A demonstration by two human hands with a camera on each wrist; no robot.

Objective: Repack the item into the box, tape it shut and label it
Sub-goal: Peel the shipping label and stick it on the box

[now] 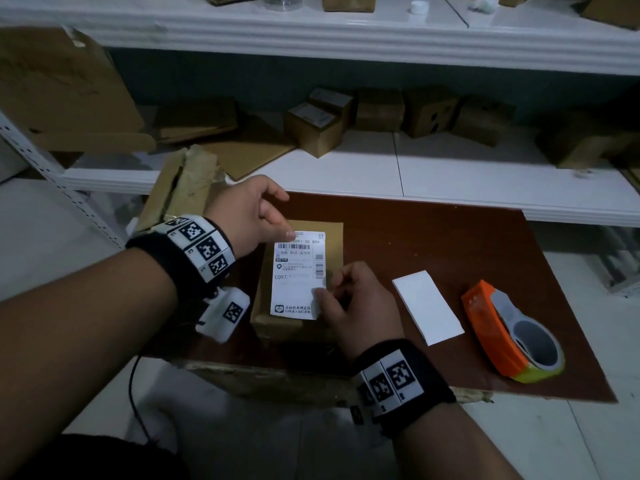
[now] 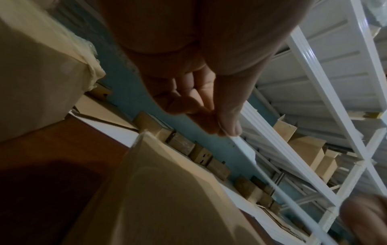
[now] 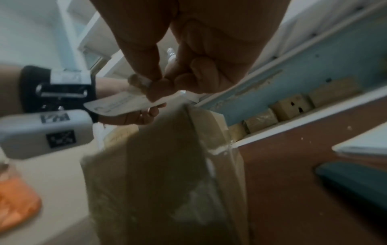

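Note:
A small brown cardboard box [image 1: 334, 244] stands taped shut on the dark red table [image 1: 450, 244]. Above its top hangs a white shipping label [image 1: 298, 275] with barcodes. My left hand [image 1: 256, 216] pinches the label's far left corner. My right hand [image 1: 353, 299] pinches its near right corner. In the left wrist view the left hand [image 2: 217, 122] holds the label's thin edge [image 2: 270, 179] above the box [image 2: 167, 190]. In the right wrist view the right hand [image 3: 155, 86] pinches the label [image 3: 125, 106] over the box [image 3: 167, 165].
A white backing sheet [image 1: 427, 306] lies right of the box. An orange tape dispenser [image 1: 509, 337] sits at the table's right. A larger taped carton [image 1: 183, 188] stands at the far left. White shelves [image 1: 450, 174] behind hold several small boxes.

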